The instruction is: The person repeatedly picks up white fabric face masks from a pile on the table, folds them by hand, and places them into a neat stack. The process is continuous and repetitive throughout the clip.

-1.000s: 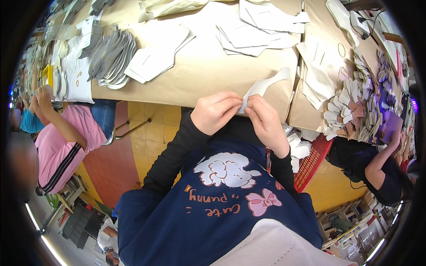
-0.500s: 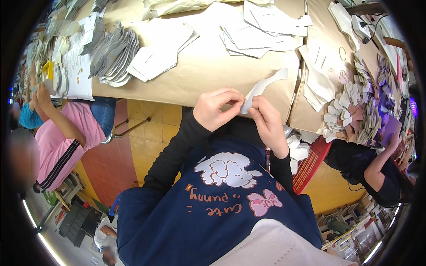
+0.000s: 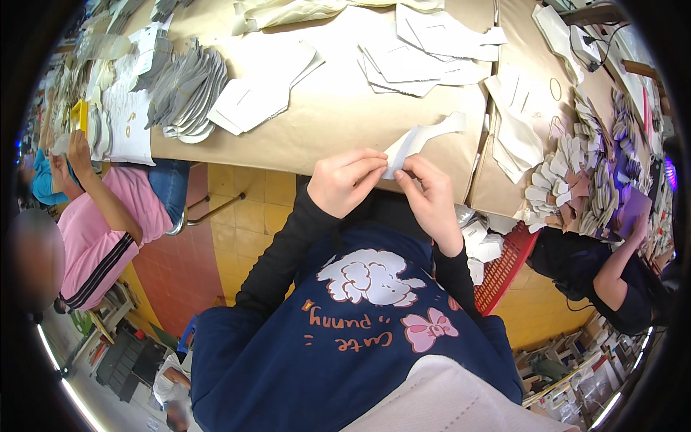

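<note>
A curved strip of pale material (image 3: 407,146), white with a greyish-blue face, is held between my two hands at the table's near edge. My left hand (image 3: 344,180) pinches its left side with thumb and fingertips. My right hand (image 3: 430,189) grips the lower right side, thumb toward me. The strip's far end bends away to the right over the brown-covered table (image 3: 317,137). Beyond it lie flat white cut pieces (image 3: 425,54), and to the left more white pieces (image 3: 263,90).
A fanned stack of grey pieces (image 3: 188,90) lies at the left, near a co-worker in a pink shirt (image 3: 119,205). Bundled small pieces (image 3: 568,180) crowd the right side, where another person's arm (image 3: 617,259) reaches in. A red basket (image 3: 506,263) stands beside my right arm.
The strip has turned between my fingers, so more of its white side and a greyish-blue fold show. My left hand has shifted slightly left, with its fingers straighter.
</note>
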Tool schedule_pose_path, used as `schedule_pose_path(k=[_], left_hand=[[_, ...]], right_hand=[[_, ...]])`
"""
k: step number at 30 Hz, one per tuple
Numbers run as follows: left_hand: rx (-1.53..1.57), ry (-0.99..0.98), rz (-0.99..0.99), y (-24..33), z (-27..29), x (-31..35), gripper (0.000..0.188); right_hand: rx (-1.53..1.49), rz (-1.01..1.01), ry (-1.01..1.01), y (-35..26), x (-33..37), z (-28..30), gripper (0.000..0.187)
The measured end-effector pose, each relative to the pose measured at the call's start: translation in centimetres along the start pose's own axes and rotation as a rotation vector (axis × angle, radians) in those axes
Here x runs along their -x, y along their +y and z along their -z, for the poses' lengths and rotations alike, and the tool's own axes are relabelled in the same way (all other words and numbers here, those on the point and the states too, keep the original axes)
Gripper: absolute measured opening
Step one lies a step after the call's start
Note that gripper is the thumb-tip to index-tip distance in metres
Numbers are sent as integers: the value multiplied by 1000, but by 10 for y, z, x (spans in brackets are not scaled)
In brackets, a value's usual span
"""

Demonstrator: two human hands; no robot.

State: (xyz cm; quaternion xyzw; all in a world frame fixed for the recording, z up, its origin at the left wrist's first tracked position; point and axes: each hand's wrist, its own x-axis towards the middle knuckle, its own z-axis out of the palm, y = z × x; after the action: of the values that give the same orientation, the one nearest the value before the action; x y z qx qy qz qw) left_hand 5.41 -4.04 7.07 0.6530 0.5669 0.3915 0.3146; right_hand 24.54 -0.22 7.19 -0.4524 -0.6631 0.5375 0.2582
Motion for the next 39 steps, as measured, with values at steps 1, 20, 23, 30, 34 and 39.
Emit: schedule_pose_path(k=[1, 20, 23, 30, 34, 39], left_hand=[[-33, 4, -29, -1, 0, 0, 15], [-181, 9, -218, -14, 5, -4, 14], [-239, 7, -243, -13, 5, -3, 14], [-361, 3, -229, -13, 2, -3, 14], [-354, 80, -282, -16, -3, -7, 11], [-225, 102, -149, -19, -2, -7, 10]], right_hand=[[15, 21, 5, -1, 0, -2, 6], [198, 83, 82, -17, -5, -19, 6], [231, 108, 94, -18, -4, -22, 5], [380, 209, 121, -18, -7, -28, 3], [381, 202, 122, -17, -9, -28, 3], [326, 186, 116, -17, -11, -28, 3]])
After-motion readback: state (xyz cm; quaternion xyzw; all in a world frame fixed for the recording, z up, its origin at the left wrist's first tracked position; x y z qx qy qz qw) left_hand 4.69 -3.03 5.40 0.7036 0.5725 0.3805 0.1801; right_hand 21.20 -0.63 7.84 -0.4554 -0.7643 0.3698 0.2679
